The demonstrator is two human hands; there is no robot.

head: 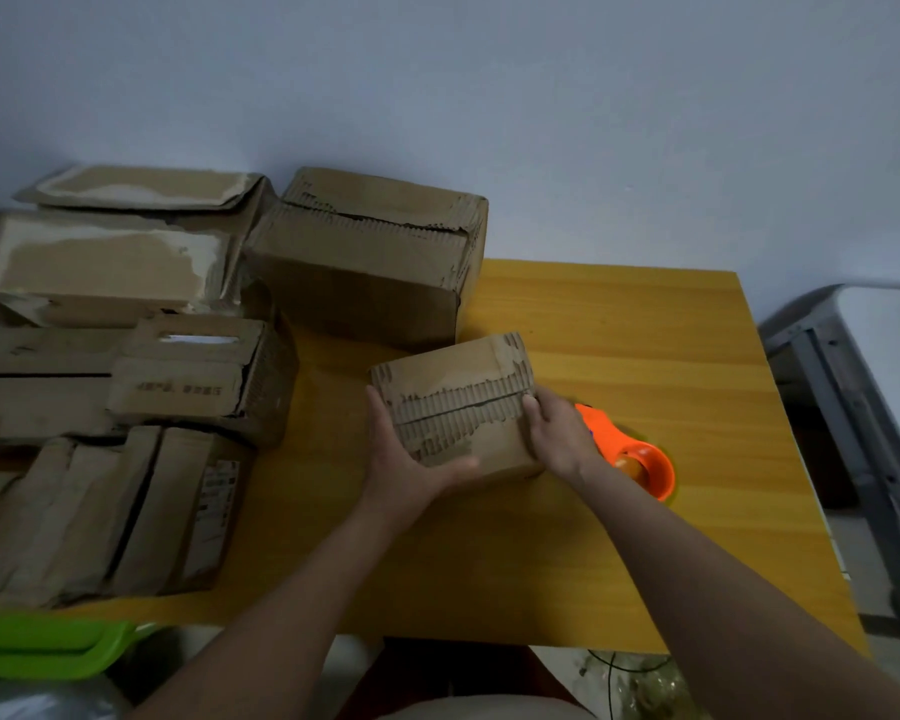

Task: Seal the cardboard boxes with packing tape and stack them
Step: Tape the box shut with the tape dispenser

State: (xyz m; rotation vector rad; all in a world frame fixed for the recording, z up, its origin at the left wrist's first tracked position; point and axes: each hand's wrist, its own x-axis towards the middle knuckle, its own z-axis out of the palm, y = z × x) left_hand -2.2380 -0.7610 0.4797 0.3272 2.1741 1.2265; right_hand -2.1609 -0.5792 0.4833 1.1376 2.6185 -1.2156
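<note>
Worn cardboard boxes (126,387) crowd the left side of the yellow table (619,537), a larger box (365,257) standing at the far edge. The left hand (406,459) grips the left side of a small box (463,402) near the table's middle, thumb across its near face. The box's top layer is torn, baring corrugated ribs. The right hand (559,433) presses its right side with curled fingers. Just right lies an orange tape dispenser (635,454).
</note>
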